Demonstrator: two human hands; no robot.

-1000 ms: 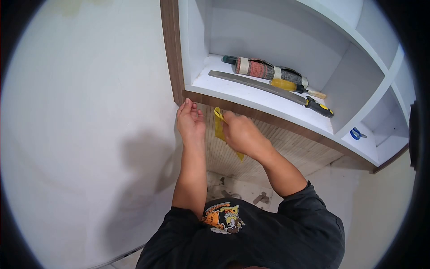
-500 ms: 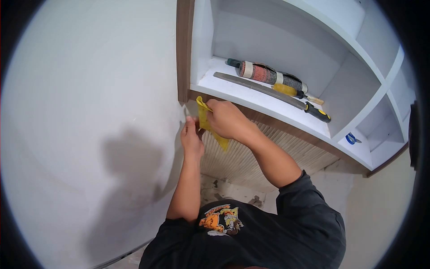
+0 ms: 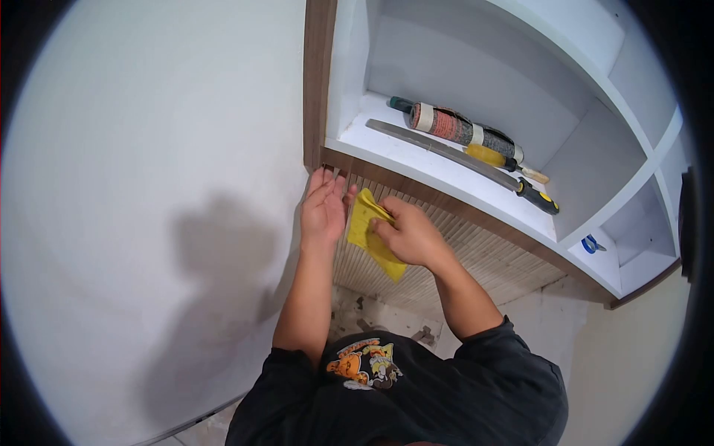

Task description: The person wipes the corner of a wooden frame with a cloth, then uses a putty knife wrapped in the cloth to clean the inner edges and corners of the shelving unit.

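And the right hand [image 3: 409, 234] has its grip closed on the yellow sheet [image 3: 370, 229], pinched between thumb and fingers, hanging over the ribbed panel [image 3: 476, 238]. Just left, the left hand [image 3: 323, 212] is open and grasps nothing that shows, fingertips up at the brown trim's [image 3: 416, 183] left corner; contact is hard to tell. Beyond, on the white shelf [image 3: 357, 137], a file [image 3: 446, 152] lies before a rolled bundle [image 3: 461, 131], blue-handled scissors [image 3: 590, 244] farther right.
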